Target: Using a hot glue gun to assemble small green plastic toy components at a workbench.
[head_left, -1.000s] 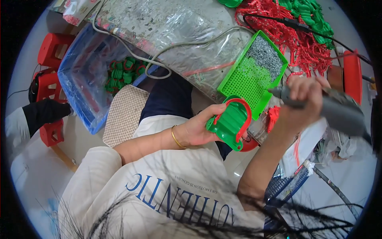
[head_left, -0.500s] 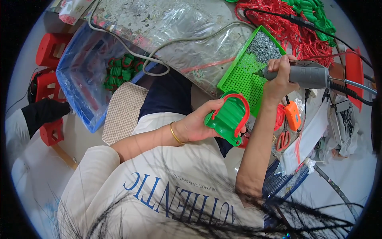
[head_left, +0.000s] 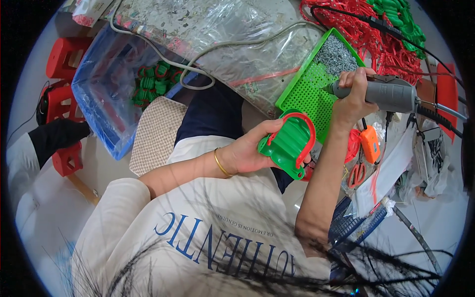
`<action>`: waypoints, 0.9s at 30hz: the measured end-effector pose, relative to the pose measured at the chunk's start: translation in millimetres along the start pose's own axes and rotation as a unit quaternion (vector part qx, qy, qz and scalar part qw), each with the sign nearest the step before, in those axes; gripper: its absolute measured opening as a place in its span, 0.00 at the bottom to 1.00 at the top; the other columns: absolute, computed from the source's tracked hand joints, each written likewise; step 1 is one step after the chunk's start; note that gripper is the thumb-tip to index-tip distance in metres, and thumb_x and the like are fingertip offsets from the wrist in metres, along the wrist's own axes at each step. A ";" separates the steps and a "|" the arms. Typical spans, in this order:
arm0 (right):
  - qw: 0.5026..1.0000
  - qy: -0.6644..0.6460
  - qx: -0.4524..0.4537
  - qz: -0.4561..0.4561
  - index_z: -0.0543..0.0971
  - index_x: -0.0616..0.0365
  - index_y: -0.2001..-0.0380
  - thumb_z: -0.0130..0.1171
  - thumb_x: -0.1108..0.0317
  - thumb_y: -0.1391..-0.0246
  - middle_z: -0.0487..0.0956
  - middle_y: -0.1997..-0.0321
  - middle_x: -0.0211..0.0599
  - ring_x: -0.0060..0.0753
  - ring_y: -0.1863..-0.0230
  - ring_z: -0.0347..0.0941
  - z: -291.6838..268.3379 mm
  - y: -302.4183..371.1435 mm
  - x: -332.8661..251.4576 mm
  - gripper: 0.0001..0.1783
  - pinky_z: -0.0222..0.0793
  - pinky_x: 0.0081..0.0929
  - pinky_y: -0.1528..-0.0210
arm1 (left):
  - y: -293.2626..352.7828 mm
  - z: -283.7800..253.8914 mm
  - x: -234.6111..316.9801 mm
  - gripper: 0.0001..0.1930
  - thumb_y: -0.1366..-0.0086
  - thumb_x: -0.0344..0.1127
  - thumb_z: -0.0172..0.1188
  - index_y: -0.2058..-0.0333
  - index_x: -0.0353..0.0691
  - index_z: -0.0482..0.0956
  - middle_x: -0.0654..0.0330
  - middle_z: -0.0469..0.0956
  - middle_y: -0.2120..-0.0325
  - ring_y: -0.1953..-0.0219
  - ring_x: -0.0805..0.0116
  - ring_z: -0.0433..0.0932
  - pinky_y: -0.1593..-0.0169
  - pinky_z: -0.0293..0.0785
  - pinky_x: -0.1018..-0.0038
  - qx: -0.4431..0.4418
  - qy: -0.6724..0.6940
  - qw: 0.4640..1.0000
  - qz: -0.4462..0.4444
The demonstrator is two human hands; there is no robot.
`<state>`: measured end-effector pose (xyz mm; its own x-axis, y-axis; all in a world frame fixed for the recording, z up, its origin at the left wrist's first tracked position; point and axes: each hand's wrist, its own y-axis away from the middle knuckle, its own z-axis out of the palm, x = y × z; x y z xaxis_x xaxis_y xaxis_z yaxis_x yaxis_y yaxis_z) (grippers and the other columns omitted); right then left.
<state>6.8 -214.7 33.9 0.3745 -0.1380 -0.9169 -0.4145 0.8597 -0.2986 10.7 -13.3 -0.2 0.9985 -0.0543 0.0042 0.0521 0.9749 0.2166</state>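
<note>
Forearm [head_left: 321, 183] stretched forward, the right hand [head_left: 353, 101] clasps a grey power tool [head_left: 396, 96].

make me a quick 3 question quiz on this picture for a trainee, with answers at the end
1. Fill in: the right hand grips a grey ____.
2. True or false: the left hand is empty.
3. Which holds the small silvery bits?
a) blue bin
b) green tray
c) red stool

Key:
1. power tool
2. False; it holds a green and red piece.
3. b
</note>
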 end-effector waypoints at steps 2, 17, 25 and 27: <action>1.000 -0.007 -0.008 0.006 0.70 0.66 0.66 0.56 0.78 0.48 0.66 0.82 0.29 0.21 0.82 0.62 -0.3 -1.0 0.0 0.07 0.62 0.24 0.74 | 0.1 1.3 0.6 0.33 0.36 0.56 0.48 0.41 0.37 0.63 0.45 0.72 0.49 0.48 0.49 0.74 0.45 0.70 0.57 0.011 -0.004 1.000 0.002; 0.980 -0.069 -0.183 0.041 0.73 0.56 0.62 0.50 0.66 0.44 0.60 0.84 0.21 0.18 0.84 0.55 10.4 44.7 -112.4 0.09 0.54 0.26 0.70 | 3.6 4.5 13.7 0.33 0.36 0.58 0.48 0.43 0.37 0.65 0.46 0.73 0.50 0.49 0.52 0.74 0.46 0.72 0.58 0.003 -0.024 0.996 0.085; 0.983 -0.087 -0.158 0.046 0.69 0.62 0.59 0.52 0.70 0.47 0.63 0.87 0.29 0.23 0.87 0.57 9.6 69.1 -101.7 0.13 0.55 0.26 0.78 | 7.3 5.2 12.8 0.30 0.34 0.56 0.47 0.44 0.38 0.67 0.50 0.74 0.51 0.49 0.56 0.75 0.46 0.72 0.57 -0.005 -0.025 0.995 0.091; 0.984 -0.084 -0.150 0.044 0.68 0.62 0.59 0.53 0.71 0.47 0.63 0.87 0.30 0.23 0.87 0.57 9.5 70.7 -100.6 0.12 0.55 0.25 0.79 | 7.5 7.4 12.7 0.28 0.33 0.54 0.46 0.45 0.38 0.69 0.53 0.76 0.52 0.49 0.58 0.75 0.45 0.71 0.57 -0.011 -0.005 0.996 0.092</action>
<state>-52.2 -135.4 107.6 0.4472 0.0354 -0.8937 -0.6680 0.6777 -0.3075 23.7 -8.2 8.7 0.9909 0.1246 0.0514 -0.1322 0.9728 0.1903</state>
